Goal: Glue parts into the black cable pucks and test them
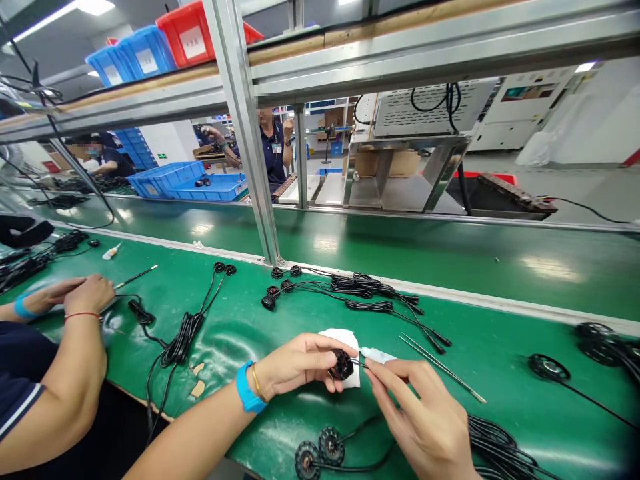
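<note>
In the head view, my left hand (pixel 295 365) sits at the lower centre of the frame. Its fingers are curled shut around a black round part (pixel 343 365), with the thumb on the near side. The part is in front of a white cloth (pixel 345 339) lying on the green bench (pixel 240 330); I cannot tell whether the 2 touch. A blue wristband (pixel 247 388) is on that wrist.

My right hand (pixel 425 423) comes in from the lower right, thumb and forefinger pinched on a white applicator (pixel 379 355). Its tip points left at the part, but I cannot tell if it makes contact. Just right of the applicator lie thin metal tweezers (pixel 443 369), slanting toward the lower right.

At the bottom edge, 2 black discs (pixel 320 453) on a cable lie near my left forearm. Above the cloth, mid-frame, lies a bundle of black cables (pixel 363 290) with round ends. At the left edge, a co-worker's hands (pixel 83 293) rest together on the bench, beside a coiled cable (pixel 183 333).
</note>
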`<state>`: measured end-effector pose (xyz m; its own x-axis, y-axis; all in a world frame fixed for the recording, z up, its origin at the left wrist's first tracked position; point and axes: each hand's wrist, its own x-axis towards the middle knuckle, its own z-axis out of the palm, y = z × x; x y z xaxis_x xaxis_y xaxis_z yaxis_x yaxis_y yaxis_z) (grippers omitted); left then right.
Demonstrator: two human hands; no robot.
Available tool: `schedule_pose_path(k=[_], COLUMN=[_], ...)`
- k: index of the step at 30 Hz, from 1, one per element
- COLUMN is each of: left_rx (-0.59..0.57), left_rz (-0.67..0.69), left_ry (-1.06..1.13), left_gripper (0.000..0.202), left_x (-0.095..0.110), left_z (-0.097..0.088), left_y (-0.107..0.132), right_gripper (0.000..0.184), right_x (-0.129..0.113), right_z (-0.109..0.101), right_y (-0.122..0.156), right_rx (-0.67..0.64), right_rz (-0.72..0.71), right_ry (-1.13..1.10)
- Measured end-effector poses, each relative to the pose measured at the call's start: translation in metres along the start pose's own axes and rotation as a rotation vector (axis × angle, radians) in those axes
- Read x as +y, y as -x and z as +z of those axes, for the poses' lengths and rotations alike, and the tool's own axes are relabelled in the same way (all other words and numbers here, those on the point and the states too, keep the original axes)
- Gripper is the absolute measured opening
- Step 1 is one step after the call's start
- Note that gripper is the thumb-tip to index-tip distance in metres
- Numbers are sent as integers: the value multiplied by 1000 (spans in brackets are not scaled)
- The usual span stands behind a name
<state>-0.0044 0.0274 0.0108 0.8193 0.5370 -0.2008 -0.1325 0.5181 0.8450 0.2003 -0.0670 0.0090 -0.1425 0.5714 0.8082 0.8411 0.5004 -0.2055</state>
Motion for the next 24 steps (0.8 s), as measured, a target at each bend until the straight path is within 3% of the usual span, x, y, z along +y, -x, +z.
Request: schedule_pose_path(k=[11, 19, 24], left_rx=[-1, -60, -34], left_rz=[-14, -55, 42], left_ry=[36, -34, -1], left_gripper=[55, 53, 50], left_x=[-3, -3, -7], left_z=[-1, -6, -1], left_y=[-1, 0, -2], right_gripper=[29, 33, 34], right_x=[0, -2, -3], right_z=[-6, -10, -13], right_y=[4, -3, -5], right_rx=[-23, -129, -135], right_rz=[-216, -252, -238], right_ry=[48, -66, -99])
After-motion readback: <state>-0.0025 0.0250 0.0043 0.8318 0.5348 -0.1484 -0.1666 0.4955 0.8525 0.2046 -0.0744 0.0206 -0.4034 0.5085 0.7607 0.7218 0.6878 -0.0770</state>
